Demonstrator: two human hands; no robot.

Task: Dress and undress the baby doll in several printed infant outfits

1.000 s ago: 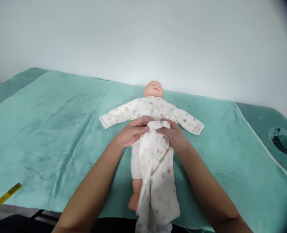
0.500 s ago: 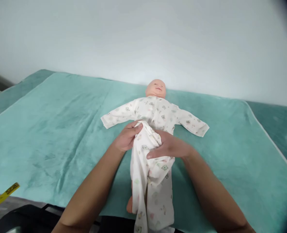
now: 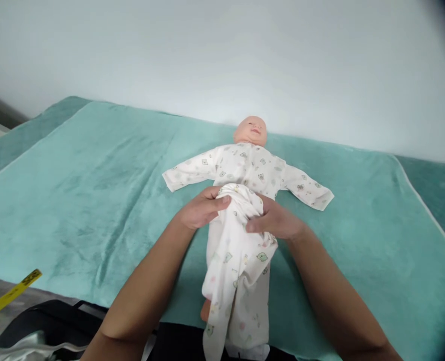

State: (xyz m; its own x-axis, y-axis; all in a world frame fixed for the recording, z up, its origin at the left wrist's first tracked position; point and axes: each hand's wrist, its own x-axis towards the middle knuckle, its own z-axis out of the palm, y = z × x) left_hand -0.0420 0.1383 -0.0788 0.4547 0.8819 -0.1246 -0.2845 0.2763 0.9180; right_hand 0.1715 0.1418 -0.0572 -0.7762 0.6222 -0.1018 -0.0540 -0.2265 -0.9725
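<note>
A baby doll (image 3: 250, 131) lies on its back, its sleeves spread, in a white long-sleeved top (image 3: 245, 163) printed with small animals. Above its lower body I hold matching printed baby pants (image 3: 232, 250), bunched at the upper end, with the legs hanging toward me. My left hand (image 3: 203, 208) pinches the left side of the gathered edge between thumb and fingers. On the opposite side my right hand (image 3: 277, 219) grips the fabric, thumb in front and some fingers hidden behind it. One bare doll foot (image 3: 206, 311) shows beside the pants; the rest of the legs is mostly covered.
A teal blanket (image 3: 75, 200) with a pale edge line covers the surface under the doll. Behind it rises a plain pale wall (image 3: 222, 55). At the lower left are a yellow strip (image 3: 12, 295) and a black object (image 3: 45, 331), perhaps a bag or chair.
The view has shifted a little, so the doll appears slightly higher and to the right. My hands have gathered the pants' upper edge more, and my right thumb has moved upward on the cloth.
</note>
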